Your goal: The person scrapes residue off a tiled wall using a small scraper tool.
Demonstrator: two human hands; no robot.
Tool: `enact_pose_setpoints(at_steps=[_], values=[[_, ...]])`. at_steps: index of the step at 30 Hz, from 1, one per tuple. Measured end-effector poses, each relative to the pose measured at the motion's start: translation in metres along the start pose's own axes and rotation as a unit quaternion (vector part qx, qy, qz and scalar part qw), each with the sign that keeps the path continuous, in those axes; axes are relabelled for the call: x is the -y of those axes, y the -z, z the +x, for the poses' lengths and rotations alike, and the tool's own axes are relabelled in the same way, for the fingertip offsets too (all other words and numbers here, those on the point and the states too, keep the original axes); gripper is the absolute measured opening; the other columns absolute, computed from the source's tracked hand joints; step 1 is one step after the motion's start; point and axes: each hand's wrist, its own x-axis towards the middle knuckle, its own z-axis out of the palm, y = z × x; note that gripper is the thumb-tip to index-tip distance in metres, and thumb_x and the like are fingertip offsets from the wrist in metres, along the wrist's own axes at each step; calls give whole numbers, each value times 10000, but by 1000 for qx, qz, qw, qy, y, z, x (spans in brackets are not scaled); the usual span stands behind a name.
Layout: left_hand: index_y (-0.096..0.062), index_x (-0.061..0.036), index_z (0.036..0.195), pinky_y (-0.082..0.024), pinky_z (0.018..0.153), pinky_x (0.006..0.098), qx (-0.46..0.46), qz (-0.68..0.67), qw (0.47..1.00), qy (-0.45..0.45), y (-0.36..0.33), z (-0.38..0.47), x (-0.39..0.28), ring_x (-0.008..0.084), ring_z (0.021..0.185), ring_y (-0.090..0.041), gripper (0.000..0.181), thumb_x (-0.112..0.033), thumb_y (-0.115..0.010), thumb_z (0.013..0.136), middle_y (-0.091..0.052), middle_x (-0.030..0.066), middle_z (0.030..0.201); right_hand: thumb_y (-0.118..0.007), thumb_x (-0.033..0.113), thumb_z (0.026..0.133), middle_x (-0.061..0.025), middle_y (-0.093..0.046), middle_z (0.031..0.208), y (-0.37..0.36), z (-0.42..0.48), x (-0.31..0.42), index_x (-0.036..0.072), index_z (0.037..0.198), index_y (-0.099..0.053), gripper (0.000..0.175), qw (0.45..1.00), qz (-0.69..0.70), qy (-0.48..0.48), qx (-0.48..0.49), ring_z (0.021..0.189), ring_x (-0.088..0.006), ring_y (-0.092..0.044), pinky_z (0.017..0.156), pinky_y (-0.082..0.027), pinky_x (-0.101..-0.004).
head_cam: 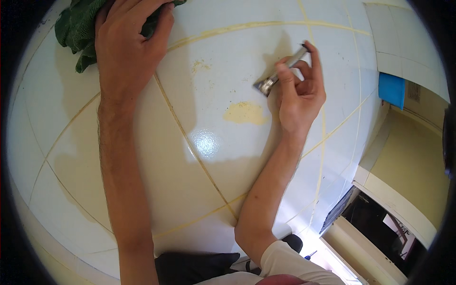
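Note:
My left hand (132,53) holds a crumpled dark green cloth (76,26) at the upper left; its fingertips are partly cut off by the picture's top edge. A small scraper (281,71) with a pale handle and a wide metal blade is in my right hand (301,92). The blade points down to the left, close to the white glossy tile (221,142); whether it touches is unclear. Just below the blade, a pale yellow smear (245,113) lies on the tile. Yellowish crumbs (201,66) are scattered to the left of the scraper.
Fresh-looking yellow grout lines (249,25) run along the top and right, while a browner joint (185,133) crosses the middle. At the right are a blue panel-like object (391,90) and a dark glossy panel (374,221). A blue-handled tool (310,255) lies near the bottom.

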Motion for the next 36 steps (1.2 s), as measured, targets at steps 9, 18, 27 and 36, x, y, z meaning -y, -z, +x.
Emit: enact_pose_setpoints(at_steps=[9,18,27,36], values=[[-781,-142,1099,-471,1001,358,2,-18,1000,-14,-2,2,2,211,1057,-672,219,-52,-680,927,-744,24,1060,-743,-72,900,-40,-661,983,4,2,-2,2,1485,-517,632,999,12,18,-33,695,-48,-600,559,-440,-206],[-781,-122,1095,-507,956,356,0,-16,999,-28,0,3,0,221,1032,-684,223,-21,-681,923,-747,41,1057,-724,-79,910,-26,-645,978,8,2,-3,15,1509,-491,649,999,5,0,49,774,-90,-640,637,-507,-225],[-784,-135,1098,-498,973,358,9,-25,1000,-12,1,3,1,219,1046,-680,220,-37,-671,936,-748,36,1059,-724,-28,935,-67,-731,1027,7,2,-7,-19,1515,-465,635,999,-24,6,20,779,-66,-652,598,-449,-182],[-777,-143,1109,-469,1001,359,7,-4,1000,-15,0,2,2,211,1063,-673,219,-59,-675,934,-747,21,1072,-716,-52,932,-60,-715,983,7,1,-2,-33,1520,-459,641,1000,15,19,-6,827,-87,-657,712,-486,-217]])
